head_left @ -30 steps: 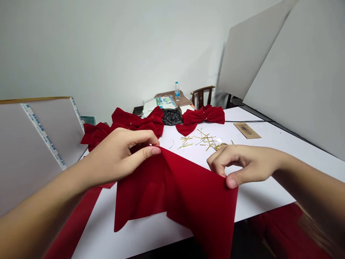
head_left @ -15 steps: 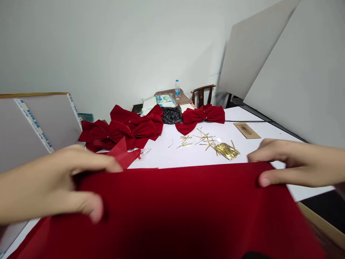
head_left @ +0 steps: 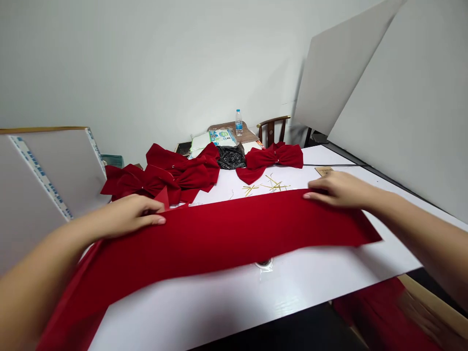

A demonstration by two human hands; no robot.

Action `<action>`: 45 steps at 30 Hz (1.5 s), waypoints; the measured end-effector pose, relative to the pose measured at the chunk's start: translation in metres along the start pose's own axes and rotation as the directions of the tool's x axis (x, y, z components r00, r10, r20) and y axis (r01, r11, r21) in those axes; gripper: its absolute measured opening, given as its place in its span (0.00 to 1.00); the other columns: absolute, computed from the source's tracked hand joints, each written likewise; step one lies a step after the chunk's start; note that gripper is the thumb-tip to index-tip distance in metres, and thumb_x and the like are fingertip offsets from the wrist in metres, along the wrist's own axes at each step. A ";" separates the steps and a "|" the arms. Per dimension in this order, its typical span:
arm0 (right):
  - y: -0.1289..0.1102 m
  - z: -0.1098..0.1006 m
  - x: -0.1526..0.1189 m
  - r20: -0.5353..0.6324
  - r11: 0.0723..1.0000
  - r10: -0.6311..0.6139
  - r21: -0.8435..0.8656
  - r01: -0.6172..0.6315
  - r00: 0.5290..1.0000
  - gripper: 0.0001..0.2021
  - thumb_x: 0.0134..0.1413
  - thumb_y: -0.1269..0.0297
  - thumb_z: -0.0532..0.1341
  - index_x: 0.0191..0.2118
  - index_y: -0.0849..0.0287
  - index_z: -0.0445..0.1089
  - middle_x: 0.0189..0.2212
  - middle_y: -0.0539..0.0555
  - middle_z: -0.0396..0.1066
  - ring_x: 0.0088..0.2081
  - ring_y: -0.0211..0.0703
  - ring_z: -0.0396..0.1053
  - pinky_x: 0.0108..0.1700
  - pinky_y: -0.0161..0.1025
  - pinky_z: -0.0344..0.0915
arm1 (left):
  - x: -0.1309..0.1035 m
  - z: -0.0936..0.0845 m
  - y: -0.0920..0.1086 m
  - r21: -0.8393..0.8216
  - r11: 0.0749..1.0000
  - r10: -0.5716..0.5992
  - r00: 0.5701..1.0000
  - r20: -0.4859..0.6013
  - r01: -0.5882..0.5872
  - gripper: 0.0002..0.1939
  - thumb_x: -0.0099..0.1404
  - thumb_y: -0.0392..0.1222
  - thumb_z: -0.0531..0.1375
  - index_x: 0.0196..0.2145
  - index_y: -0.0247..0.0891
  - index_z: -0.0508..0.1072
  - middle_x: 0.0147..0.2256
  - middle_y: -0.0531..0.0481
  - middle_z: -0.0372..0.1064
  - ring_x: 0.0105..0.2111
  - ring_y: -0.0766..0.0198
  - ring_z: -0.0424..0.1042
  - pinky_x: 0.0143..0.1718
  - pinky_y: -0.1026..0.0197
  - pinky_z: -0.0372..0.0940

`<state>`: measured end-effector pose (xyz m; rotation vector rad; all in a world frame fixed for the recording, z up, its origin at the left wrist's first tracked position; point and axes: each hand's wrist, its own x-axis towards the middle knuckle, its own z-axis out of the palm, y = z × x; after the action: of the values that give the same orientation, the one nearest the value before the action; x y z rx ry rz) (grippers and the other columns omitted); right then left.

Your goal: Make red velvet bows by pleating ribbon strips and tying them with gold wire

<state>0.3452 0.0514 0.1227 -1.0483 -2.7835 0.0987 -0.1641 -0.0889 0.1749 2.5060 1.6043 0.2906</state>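
Item, left hand (head_left: 137, 217): its fingers (head_left: 155, 220) nearly closed, thumb on the near face, with the upper edge of the red cloth in their grip.
Item, right hand (head_left: 334, 189): fingers (head_left: 318, 197) likewise nearly closed, pinching the same edge farther along.
Item, red cloth (head_left: 234, 229): one long strip, stretched between our two hands above the bench (head_left: 204, 302), its lower edge gently wavy; the left end slopes down towards us.
Item, round object (head_left: 263, 264): on the bench, partly hidden by the cloth; we cannot tell what it is.
Item, red bows (head_left: 183, 170): a heap on the bench, beyond our left hand.
Item, single red bow (head_left: 276, 157): farther right, at the back of the bench.
Item, black plastic bag (head_left: 232, 157): crumpled, between the heap and the single bow.
Item, gold strips (head_left: 275, 184): thin, scattered beyond the cloth.
Item, brown card (head_left: 323, 170): partly hidden behind our right hand.
Item, water bottle (head_left: 239, 123): upright, blue-capped, in the background.
Item, wooden chair (head_left: 271, 131): beside the bottle, against the wall (head_left: 146, 68).
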 end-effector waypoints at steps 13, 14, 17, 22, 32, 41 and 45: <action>-0.037 0.109 0.041 -0.301 0.994 0.091 0.085 -0.069 0.949 0.13 0.67 0.60 0.59 0.47 0.62 0.75 0.45 0.62 0.72 0.47 0.52 0.69 0.51 0.48 0.65 | 0.053 0.111 0.036 0.243 0.951 -0.190 0.981 -0.024 0.190 0.12 0.73 0.42 0.54 0.44 0.40 0.77 0.45 0.42 0.73 0.47 0.49 0.72 0.45 0.52 0.65; -0.054 0.115 0.043 -0.259 0.988 0.035 0.155 0.006 0.965 0.13 0.68 0.60 0.58 0.45 0.61 0.76 0.44 0.61 0.72 0.46 0.50 0.69 0.50 0.46 0.67 | 0.056 0.122 0.044 0.087 0.985 -0.150 0.988 0.038 0.146 0.10 0.73 0.44 0.55 0.43 0.41 0.77 0.44 0.45 0.73 0.45 0.53 0.72 0.45 0.54 0.65; -0.093 0.132 0.044 -0.157 0.948 -0.067 0.298 0.112 0.985 0.14 0.69 0.58 0.58 0.49 0.60 0.77 0.44 0.59 0.72 0.47 0.48 0.69 0.52 0.45 0.69 | 0.061 0.153 0.055 -0.219 0.971 -0.077 0.991 0.112 0.100 0.08 0.72 0.45 0.59 0.43 0.41 0.76 0.41 0.48 0.72 0.41 0.58 0.72 0.44 0.57 0.66; -0.091 0.134 0.037 -0.021 0.968 -0.067 0.240 0.070 0.998 0.13 0.67 0.60 0.62 0.50 0.60 0.77 0.45 0.59 0.73 0.47 0.49 0.69 0.47 0.45 0.70 | 0.061 0.172 0.048 -0.282 0.956 -0.052 0.993 0.106 0.080 0.06 0.68 0.42 0.63 0.42 0.41 0.75 0.40 0.49 0.71 0.43 0.57 0.70 0.44 0.56 0.65; -0.113 0.117 0.060 0.085 0.960 -0.130 0.260 0.104 0.988 0.11 0.63 0.58 0.67 0.45 0.60 0.79 0.42 0.57 0.73 0.45 0.46 0.70 0.45 0.42 0.67 | 0.058 0.172 0.045 -0.324 0.945 -0.019 0.996 0.089 0.047 0.08 0.67 0.43 0.66 0.42 0.41 0.76 0.41 0.50 0.72 0.42 0.59 0.70 0.43 0.58 0.66; -0.105 0.129 0.055 0.078 0.929 -0.119 0.360 0.083 0.990 0.09 0.60 0.61 0.69 0.42 0.62 0.80 0.42 0.57 0.74 0.43 0.45 0.71 0.45 0.43 0.69 | 0.051 0.178 0.033 -0.266 0.962 0.060 0.998 0.006 -0.057 0.11 0.68 0.46 0.67 0.46 0.42 0.80 0.39 0.51 0.75 0.40 0.61 0.72 0.43 0.58 0.67; -0.103 0.132 0.051 0.020 0.922 -0.129 0.371 0.112 0.992 0.08 0.60 0.64 0.69 0.41 0.63 0.79 0.43 0.57 0.75 0.44 0.46 0.72 0.45 0.42 0.70 | 0.052 0.179 0.032 -0.257 0.963 0.085 0.996 -0.014 -0.086 0.12 0.66 0.45 0.69 0.46 0.41 0.81 0.38 0.51 0.75 0.39 0.62 0.73 0.42 0.60 0.67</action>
<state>0.2171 0.0067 0.0120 -0.7867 -2.7061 0.6102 -0.0708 -0.0595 0.0126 2.3785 1.3612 0.4804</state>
